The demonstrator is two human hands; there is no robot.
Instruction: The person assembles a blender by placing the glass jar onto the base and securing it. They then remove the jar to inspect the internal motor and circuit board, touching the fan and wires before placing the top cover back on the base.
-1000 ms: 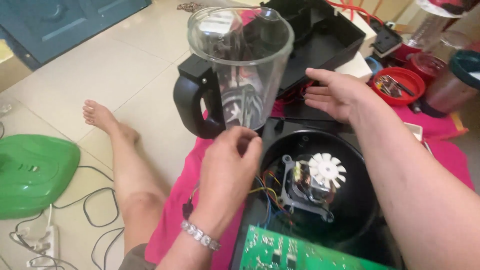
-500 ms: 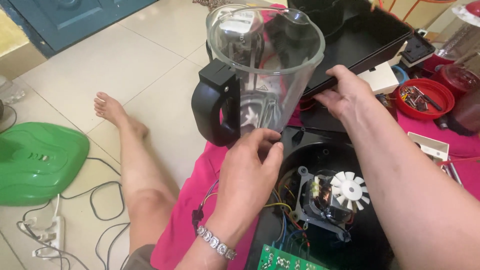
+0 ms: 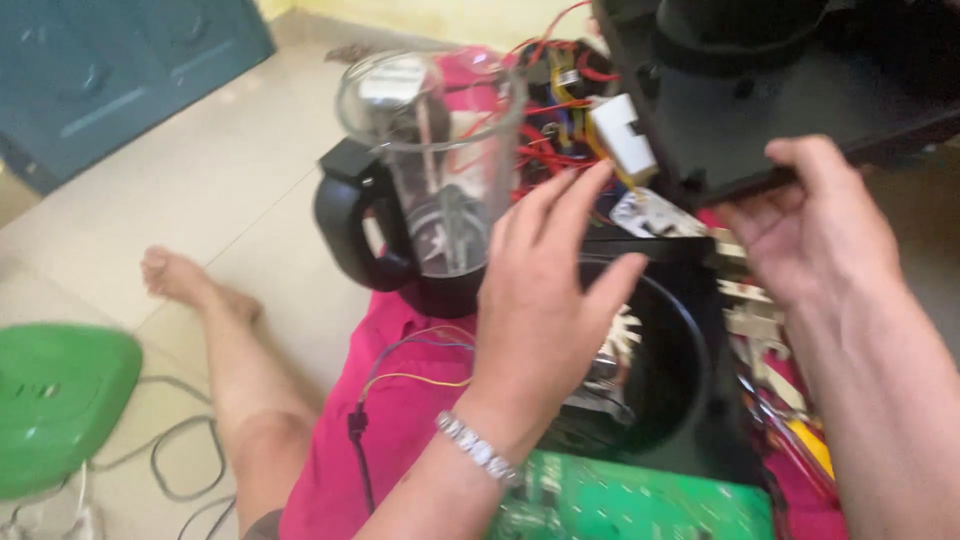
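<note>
Left hand (image 3: 545,285) spread open over the black motor housing (image 3: 670,390), holding nothing; right hand (image 3: 810,225) at three o'clock apparently grips the black cover (image 3: 790,90).

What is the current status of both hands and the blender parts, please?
Left hand open over motor housing. Right hand gripping black panel. Glass jug close left.

The jug (image 3: 440,160) is clear with a black handle and base. The housing (image 3: 690,400) and raised cover (image 3: 780,110) are black. Wires (image 3: 545,110) are red and yellow. The cloth (image 3: 400,420) is pink, the board (image 3: 640,505) green, the stool (image 3: 55,400) bright green, the cabinet (image 3: 110,70) teal, the bracelet (image 3: 475,450) silver.
</note>
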